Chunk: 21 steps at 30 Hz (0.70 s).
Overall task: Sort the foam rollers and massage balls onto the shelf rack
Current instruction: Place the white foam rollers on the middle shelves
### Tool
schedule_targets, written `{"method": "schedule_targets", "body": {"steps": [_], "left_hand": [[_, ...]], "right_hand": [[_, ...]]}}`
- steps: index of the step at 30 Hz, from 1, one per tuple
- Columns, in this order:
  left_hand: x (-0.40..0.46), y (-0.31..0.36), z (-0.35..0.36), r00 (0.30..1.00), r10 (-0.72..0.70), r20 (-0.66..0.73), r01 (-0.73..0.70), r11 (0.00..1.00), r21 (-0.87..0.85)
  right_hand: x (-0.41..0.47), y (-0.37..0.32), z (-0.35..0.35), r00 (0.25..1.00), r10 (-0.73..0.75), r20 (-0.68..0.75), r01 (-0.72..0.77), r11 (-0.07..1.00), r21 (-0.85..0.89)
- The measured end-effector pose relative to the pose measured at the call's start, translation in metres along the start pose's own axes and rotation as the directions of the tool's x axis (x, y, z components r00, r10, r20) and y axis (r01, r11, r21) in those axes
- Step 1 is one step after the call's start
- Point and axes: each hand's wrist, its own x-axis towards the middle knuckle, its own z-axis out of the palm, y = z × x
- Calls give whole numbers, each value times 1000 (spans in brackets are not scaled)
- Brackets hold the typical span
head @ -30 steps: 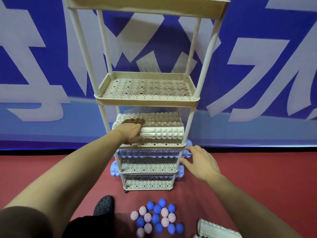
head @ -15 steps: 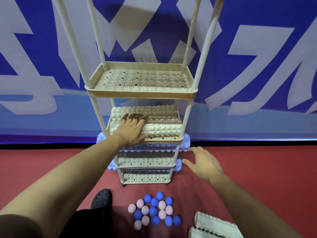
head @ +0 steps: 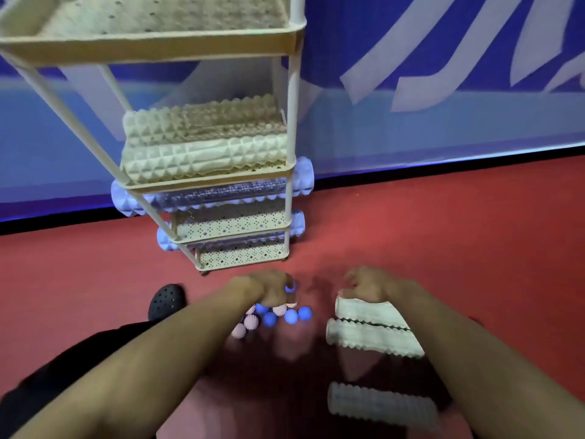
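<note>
The beige shelf rack [head: 209,182] stands against the blue wall. White foam rollers [head: 205,155] lie on its middle shelf, and blue rollers [head: 304,175] stick out from the two shelves below. Blue and pink spiky massage balls [head: 269,319] lie clustered on the red floor in front. My left hand [head: 269,288] is curled over that pile with a blue ball [head: 290,288] showing between its fingers. My right hand [head: 364,285] is curled at the far end of a white roller [head: 367,312] on the floor. Two more white rollers [head: 370,339] [head: 380,403] lie nearer me.
A black perforated shoe [head: 166,301] rests on the red floor to the left of the balls. The blue and white banner wall [head: 443,106] runs right behind the rack. An upper rack shelf [head: 152,42] overhangs at the top left.
My view tilted down and closer to the floor. My left hand left the white roller on the shelf and dropped onto the ball pile. My right hand came down to the floor rollers.
</note>
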Motion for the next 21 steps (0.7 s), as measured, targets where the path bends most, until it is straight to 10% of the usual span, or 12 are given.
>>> {"method": "schedule_targets", "body": {"steps": [9,21], "left_hand": [[87,21,115,983,-5,184,-26,986,166],[162,17,207,962,53,268,-85,990,111]], "right_hand": [[32,91,152,940,109,322,-182,961,206],[81,172,298,916,69,395,-87,996,28]]}}
